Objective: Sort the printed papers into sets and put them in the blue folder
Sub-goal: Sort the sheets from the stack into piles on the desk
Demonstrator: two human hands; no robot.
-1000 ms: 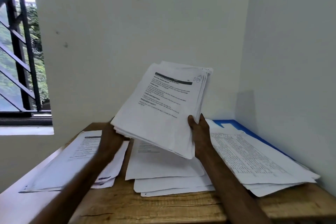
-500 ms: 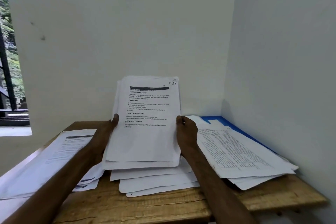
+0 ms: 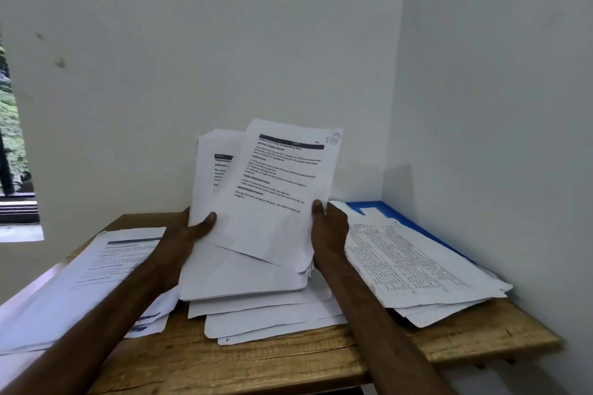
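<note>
Single wide-angle head-worn view, facing forward and down, close over a wooden table [image 3: 288, 362] in a wall corner, forearms entering from the bottom edge, left hand [image 3: 181, 236] and right hand [image 3: 330, 229] gripping papers [image 3: 276, 205] mid-frame, window [image 3: 12, 138] at far left edge

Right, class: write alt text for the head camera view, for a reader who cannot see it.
A person's left hand and right hand hold a stack of papers tilted up over a wooden table, its top sheet fanned out to the right. Other paper piles lie on the table; the right pile covers a blue folder.
</note>
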